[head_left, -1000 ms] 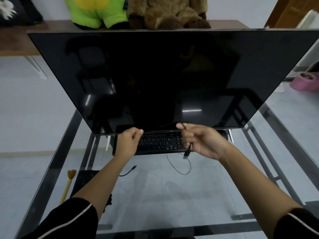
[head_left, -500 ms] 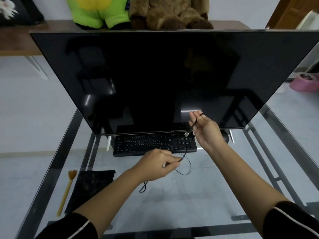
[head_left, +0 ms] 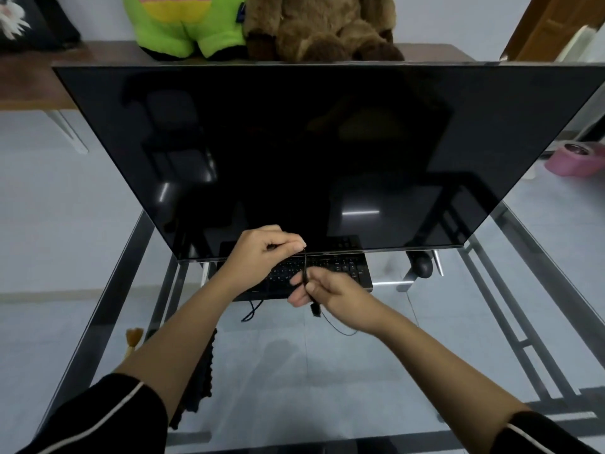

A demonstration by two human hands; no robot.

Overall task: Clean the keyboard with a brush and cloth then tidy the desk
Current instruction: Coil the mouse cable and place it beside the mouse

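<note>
A thin black cable (head_left: 305,264) is pinched by left hand (head_left: 265,253) and right hand (head_left: 334,291) over the black keyboard (head_left: 350,268); key legends are illegible.

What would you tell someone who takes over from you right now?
Left hand: fingers pinch the cable above the keyboard.
Right hand: grips the same cable near its plug end.
Brush and cloth: lying on the left of the glass desk.
Done: cannot tell whether the keyboard is clean.
Left: deal with the cable, tidy the desk.
</note>
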